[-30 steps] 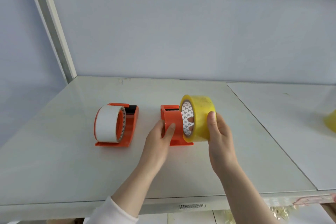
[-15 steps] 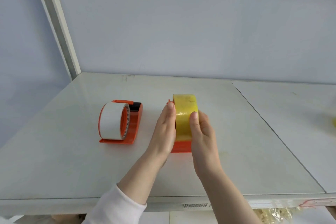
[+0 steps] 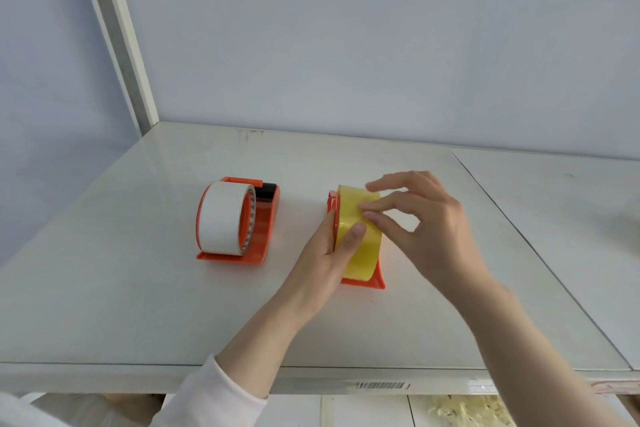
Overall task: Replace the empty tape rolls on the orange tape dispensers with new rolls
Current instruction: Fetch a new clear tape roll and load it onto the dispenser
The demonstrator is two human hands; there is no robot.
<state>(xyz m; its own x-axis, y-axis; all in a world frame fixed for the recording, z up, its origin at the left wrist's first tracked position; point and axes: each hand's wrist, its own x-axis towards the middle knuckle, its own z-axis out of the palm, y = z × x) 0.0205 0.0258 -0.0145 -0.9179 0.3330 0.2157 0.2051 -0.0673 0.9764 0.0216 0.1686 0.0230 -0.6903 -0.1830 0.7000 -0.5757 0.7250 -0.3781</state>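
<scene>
- Sitting on the right orange dispenser (image 3: 363, 279), the yellow tape roll (image 3: 360, 239) stands upright near the middle of the pale worktop (image 3: 138, 288).
- The left hand (image 3: 325, 253) is closed around the roll from its 9 o'clock side, thumb pressed flat on the yellow band and the other fingers hidden behind the dispenser's side plate.
- The right hand (image 3: 426, 222) comes in from 3 o'clock, loosely spread and gripping nothing; two fingertips (image 3: 363, 207) touch the top of the roll's outer band, the rest lifted clear.
- At 9 o'clock from this pair, well apart, the left orange dispenser (image 3: 261, 236) carries a white tape roll (image 3: 223, 218), with a black block at its far end.
- A barcode label (image 3: 381, 385) sits on the worktop's front edge at 6 o'clock.
</scene>
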